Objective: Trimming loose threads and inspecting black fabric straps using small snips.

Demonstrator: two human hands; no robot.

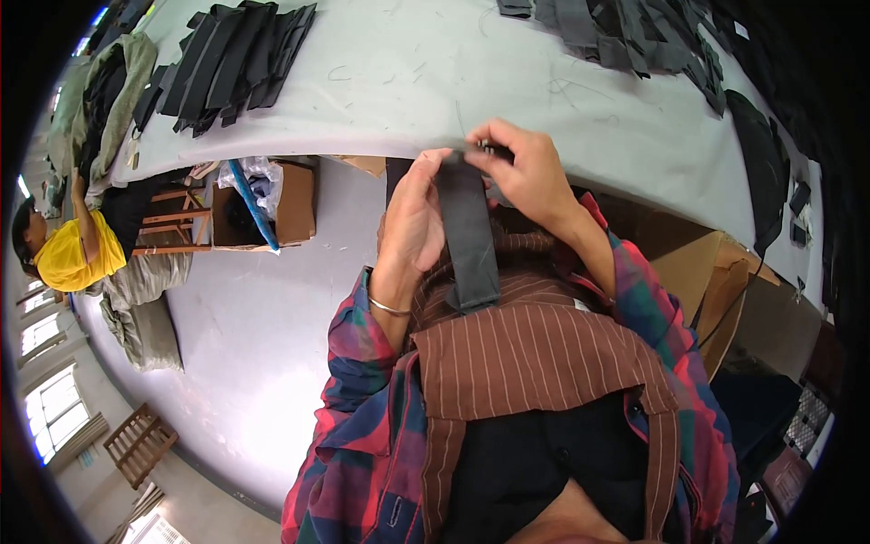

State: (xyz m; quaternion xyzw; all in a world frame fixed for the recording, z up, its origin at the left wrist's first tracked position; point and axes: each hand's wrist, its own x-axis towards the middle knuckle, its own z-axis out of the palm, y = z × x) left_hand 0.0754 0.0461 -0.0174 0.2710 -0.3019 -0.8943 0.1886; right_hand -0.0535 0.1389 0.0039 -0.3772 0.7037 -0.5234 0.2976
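Observation:
A dark grey fabric strip (468, 236) hangs down in front of my apron, its upper end at the table's front edge. My left hand (415, 218) pinches that upper end from the left, thumb and fingers together. Beside it, on the right, my right hand (528, 172) is closed, its fingertips close to the same end. Something small and dark shows between the right fingers, mostly hidden and slightly blurred; I cannot tell what it is.
On the white-covered table (390, 72) lie a stack of dark strips (237, 63) and a looser pile (625, 36). Loose threads are scattered between them. Cardboard boxes (295, 204) stand below. A person in a yellow top (83, 245) works at the far left.

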